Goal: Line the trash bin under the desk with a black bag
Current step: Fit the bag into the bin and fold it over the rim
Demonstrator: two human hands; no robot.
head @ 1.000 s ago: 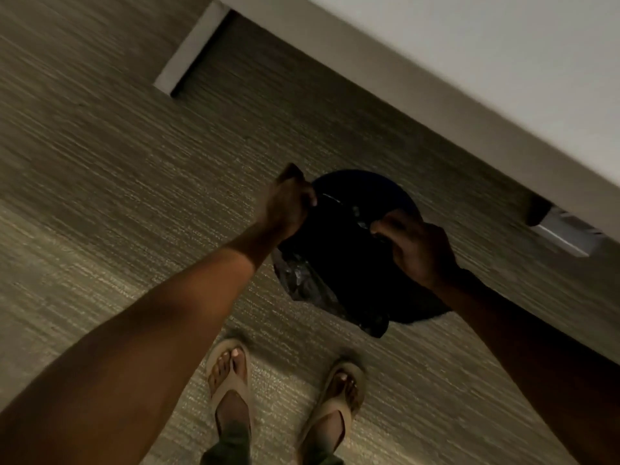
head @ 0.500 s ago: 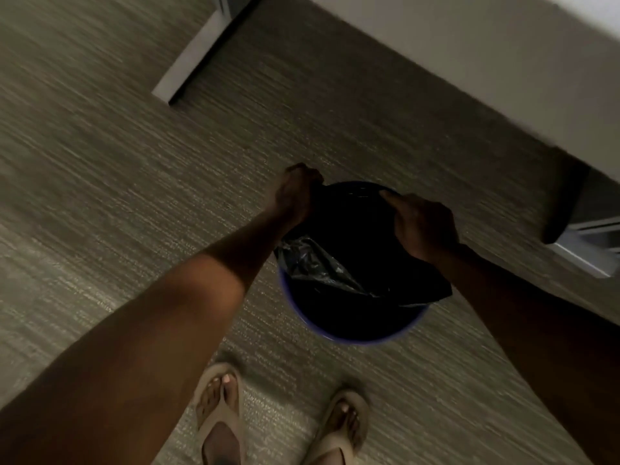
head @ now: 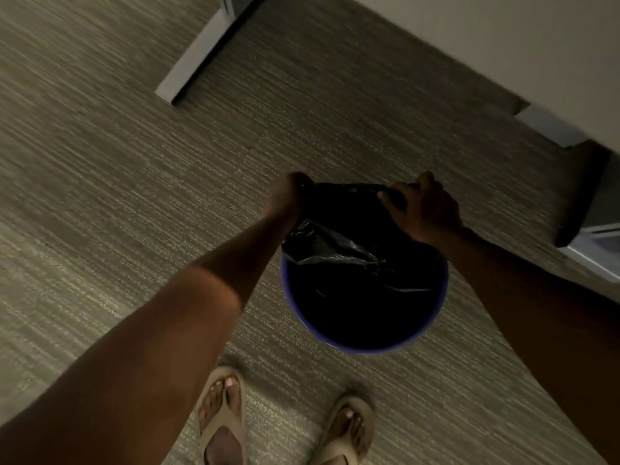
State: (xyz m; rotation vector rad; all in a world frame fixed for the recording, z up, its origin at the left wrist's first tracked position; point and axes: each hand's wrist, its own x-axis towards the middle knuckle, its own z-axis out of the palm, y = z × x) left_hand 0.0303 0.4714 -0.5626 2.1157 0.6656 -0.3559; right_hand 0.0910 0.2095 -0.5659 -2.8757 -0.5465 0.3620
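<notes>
Covering nearly everything in view, the striped grey-brown carpet (head: 127, 182) carries all that stands here. Above it at the top right corner runs the pale desk (head: 523, 52), its long edge slanting down toward the right edge of the view; a light-coloured foot of the desk (head: 193, 67) lies flat on the carpet at upper centre, and another pale foot (head: 550, 127) shows under the desk's edge at the right. A dark piece with a pale base (head: 593, 226) sits at the far right, too dim to identify.

Near the middle of the carpet, just in front of the desk's edge, stands the round trash bin (head: 367, 349), its blue-violet rim visible along the near side. The black bag (head: 339, 243) lies inside it, crumpled and glossy on the left, with its mouth drawn up along the far rim.

Both bare forearms reach down from the lower corners. The left hand (head: 288, 196) is curled into a fist around the bag's edge at the bin's far-left rim. The right hand (head: 424, 209) pinches the bag's edge at the far-right rim, thumb laid over the plastic.

Two feet in tan sandals (head: 223, 427) stand on the carpet at the bottom edge, near the bin.
</notes>
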